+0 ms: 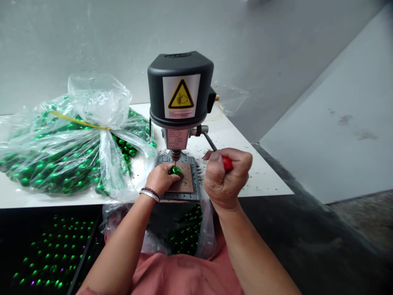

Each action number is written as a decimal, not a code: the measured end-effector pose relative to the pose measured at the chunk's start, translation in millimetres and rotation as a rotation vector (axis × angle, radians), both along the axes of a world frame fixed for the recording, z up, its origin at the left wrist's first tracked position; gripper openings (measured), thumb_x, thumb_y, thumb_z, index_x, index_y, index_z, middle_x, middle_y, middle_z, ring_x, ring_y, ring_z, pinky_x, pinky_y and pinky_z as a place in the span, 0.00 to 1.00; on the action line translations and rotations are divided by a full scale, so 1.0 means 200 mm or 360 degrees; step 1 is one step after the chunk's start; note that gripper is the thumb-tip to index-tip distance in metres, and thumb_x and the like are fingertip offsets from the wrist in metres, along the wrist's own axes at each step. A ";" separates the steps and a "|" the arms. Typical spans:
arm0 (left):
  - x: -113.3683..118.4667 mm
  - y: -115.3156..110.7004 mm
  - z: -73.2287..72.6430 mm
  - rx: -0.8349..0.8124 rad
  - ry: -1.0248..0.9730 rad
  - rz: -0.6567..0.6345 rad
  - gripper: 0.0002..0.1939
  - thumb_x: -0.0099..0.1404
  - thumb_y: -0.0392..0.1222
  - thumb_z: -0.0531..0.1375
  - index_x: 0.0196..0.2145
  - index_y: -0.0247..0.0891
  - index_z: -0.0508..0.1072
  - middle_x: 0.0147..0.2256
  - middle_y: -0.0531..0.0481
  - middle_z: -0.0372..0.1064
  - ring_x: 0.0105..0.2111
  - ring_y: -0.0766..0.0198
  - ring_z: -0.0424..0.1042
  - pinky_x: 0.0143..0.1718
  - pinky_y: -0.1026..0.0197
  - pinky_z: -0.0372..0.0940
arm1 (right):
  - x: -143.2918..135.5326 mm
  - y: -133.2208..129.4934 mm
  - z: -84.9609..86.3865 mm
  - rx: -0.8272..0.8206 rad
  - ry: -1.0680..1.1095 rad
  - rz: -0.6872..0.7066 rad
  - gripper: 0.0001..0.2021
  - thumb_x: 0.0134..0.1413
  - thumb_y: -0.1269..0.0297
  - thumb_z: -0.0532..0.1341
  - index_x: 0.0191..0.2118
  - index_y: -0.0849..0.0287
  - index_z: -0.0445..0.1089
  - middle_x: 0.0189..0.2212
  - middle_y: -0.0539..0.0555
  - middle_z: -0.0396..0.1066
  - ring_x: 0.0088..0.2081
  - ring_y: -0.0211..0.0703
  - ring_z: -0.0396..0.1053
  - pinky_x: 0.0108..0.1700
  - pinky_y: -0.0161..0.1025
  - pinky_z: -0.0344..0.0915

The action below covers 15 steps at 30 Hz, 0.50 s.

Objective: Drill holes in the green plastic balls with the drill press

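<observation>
A black bench drill press (181, 90) stands in the middle of the view, with a yellow warning triangle on its front. Under its bit, my left hand (161, 178) grips a shiny green ball (176, 171) against a brown board (186, 180) on the drill's grey base (196, 190). The bit's tip meets the top of the ball; whether it has gone in I cannot tell. To the right, my right hand (227, 176) is wrapped round the red knob (227, 163) of the feed lever (210, 141).
A tied clear plastic bag (61, 151) full of green balls lies left on the white table (260, 176). Dark shavings (245, 184) are scattered round the base. Below the table's edge are more green balls (58, 250) at left and an open plastic bag (207, 233) at my lap.
</observation>
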State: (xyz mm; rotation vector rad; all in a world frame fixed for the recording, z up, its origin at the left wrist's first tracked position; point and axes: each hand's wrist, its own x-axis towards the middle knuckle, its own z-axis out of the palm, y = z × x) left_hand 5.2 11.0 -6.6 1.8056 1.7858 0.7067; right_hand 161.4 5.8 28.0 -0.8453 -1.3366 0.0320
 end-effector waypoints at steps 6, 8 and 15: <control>0.01 0.00 0.01 0.0017 0.0073 -0.0019 0.14 0.52 0.43 0.61 0.38 0.44 0.76 0.36 0.51 0.74 0.34 0.59 0.70 0.35 0.62 0.60 | -0.01 0.00 -0.05 -0.0003 0.0046 0.0101 0.06 0.50 0.69 0.54 0.35 0.56 0.56 0.25 0.45 0.61 0.26 0.31 0.65 0.30 0.35 0.65; 0.01 0.00 0.02 -0.0010 0.0067 0.0016 0.16 0.52 0.43 0.61 0.40 0.43 0.76 0.35 0.50 0.74 0.33 0.60 0.70 0.35 0.62 0.60 | -0.02 0.01 0.04 0.0032 0.0079 0.0039 0.03 0.51 0.68 0.54 0.34 0.56 0.57 0.24 0.45 0.60 0.24 0.29 0.63 0.28 0.33 0.63; 0.00 -0.08 0.02 -0.0004 -0.0029 0.0117 0.21 0.50 0.42 0.62 0.44 0.40 0.74 0.32 0.49 0.73 0.30 0.62 0.69 0.35 0.62 0.62 | -0.01 0.07 0.44 -0.0042 0.0002 -0.0105 0.08 0.51 0.65 0.55 0.25 0.58 0.56 0.19 0.44 0.56 0.21 0.26 0.55 0.23 0.29 0.57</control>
